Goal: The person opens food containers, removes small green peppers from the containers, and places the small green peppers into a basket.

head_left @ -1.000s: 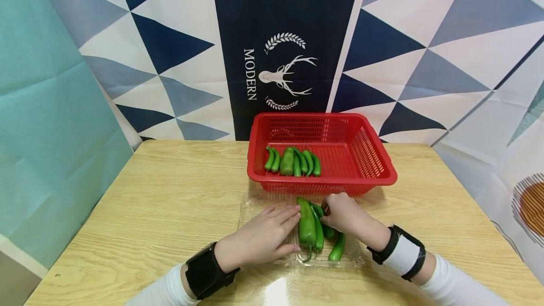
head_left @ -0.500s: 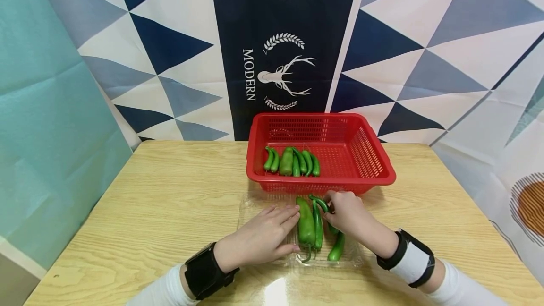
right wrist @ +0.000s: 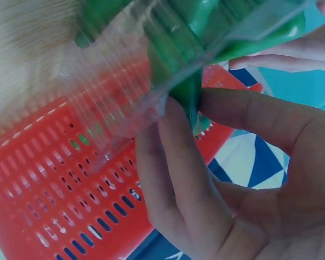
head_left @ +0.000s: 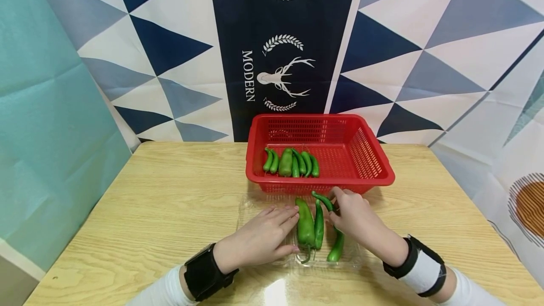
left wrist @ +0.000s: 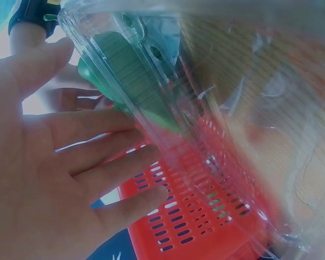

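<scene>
A clear plastic tray (head_left: 354, 259) lies on the table before me, with green peppers in it. My left hand (head_left: 265, 234) is spread with straight fingers, its fingertips at the broad light-green pepper (head_left: 305, 226). In the left wrist view those fingers lie along the tray's wall, near that green pepper (left wrist: 127, 76). My right hand (head_left: 356, 214) pinches a slim green chili pepper (head_left: 324, 200) between thumb and fingers, as the right wrist view also shows. One slim pepper (head_left: 318, 228) lies beside the broad one, and another pepper (head_left: 336, 249) lies lower right, partly behind my fingers.
A red slotted basket (head_left: 374, 178) stands just behind the tray. Several green peppers (head_left: 285, 163) sit in a row on its left side. Wooden tabletop (head_left: 170, 192) stretches to both sides, and a patterned cloth (head_left: 178, 51) hangs behind.
My right hand has shifted to the right, carrying the slim chili pepper away from the pepper beside the broad one. A gap between them has widened. My left hand stays put.
</scene>
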### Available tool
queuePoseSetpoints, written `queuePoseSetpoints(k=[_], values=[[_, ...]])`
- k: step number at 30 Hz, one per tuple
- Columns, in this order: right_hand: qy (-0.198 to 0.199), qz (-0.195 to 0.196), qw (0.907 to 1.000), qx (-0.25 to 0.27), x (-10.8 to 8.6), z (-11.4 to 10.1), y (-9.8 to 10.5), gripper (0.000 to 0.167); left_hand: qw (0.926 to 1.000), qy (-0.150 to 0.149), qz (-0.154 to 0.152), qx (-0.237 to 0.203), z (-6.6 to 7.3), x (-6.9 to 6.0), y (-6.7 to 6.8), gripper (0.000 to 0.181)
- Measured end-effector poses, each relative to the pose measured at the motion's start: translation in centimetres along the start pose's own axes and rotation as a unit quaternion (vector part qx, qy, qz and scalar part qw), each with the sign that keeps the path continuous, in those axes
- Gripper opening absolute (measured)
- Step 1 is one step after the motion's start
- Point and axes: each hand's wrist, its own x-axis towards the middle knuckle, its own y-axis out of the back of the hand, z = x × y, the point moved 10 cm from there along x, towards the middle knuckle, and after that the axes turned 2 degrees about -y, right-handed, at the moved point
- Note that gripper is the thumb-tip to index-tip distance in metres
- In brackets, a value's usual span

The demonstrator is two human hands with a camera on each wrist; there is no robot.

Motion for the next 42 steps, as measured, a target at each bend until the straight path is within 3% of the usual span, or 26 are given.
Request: queuePoseSetpoints(k=[11,19,42], values=[[0.014,0.023,0.9996,0.005,-0.1,-1.2,1.3,0.025,1.0,0.0,0.001,-0.004,0.0,0.0,0.0,0.067],[0.022,0.03,0.9992,0.013,1.1,-1.3,2.5,0.025,1.0,-0.005,0.006,0.001,0.0,0.0,0.2,0.067],[0.006,-0.009,0.9999,0.013,5.3,-1.2,3.9,0.023,1.0,-0.004,0.006,0.001,-0.1,0.0,0.1,0.069]])
